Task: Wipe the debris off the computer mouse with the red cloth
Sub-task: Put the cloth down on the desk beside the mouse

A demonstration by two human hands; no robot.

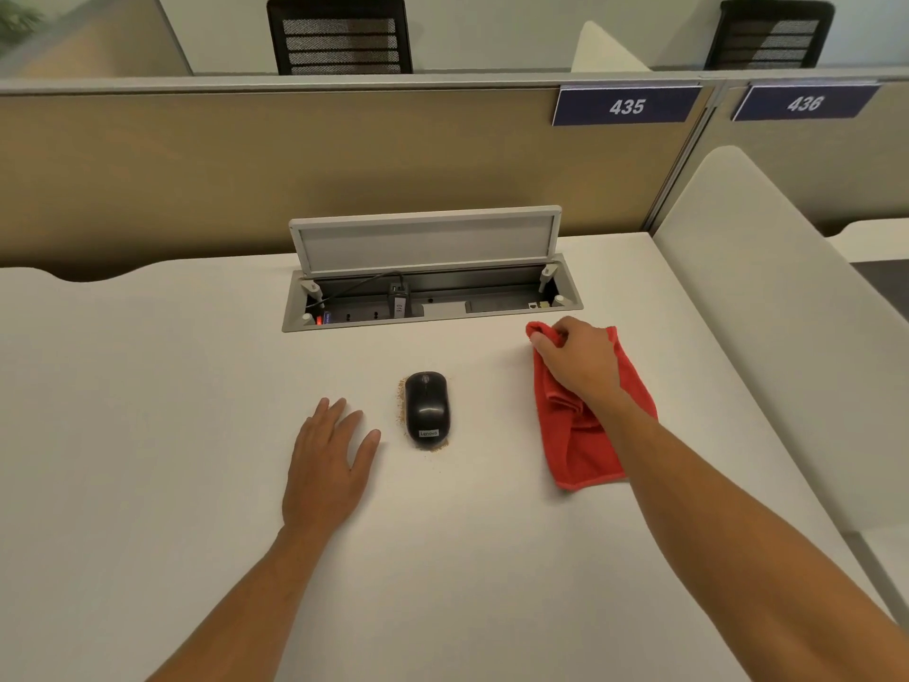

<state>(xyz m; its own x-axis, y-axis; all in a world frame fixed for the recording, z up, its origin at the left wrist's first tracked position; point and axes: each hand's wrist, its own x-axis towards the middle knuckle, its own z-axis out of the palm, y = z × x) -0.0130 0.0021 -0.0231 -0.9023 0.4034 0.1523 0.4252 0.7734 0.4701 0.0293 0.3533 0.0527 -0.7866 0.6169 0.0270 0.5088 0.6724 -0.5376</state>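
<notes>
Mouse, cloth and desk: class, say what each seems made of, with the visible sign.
Mouse: probably plastic, black with a soft sheen, a highlight along its smooth shell.
Cloth: a soft red woven or microfibre fabric, matte, bunching into folds under the right hand.
Desk: likely laminate board, flat, off-white and matte; its core cannot be seen.

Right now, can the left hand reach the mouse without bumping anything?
Probably yes. The left hand lies flat on the desk just beside the mouse, with only bare desk and some crumbs between.
</notes>
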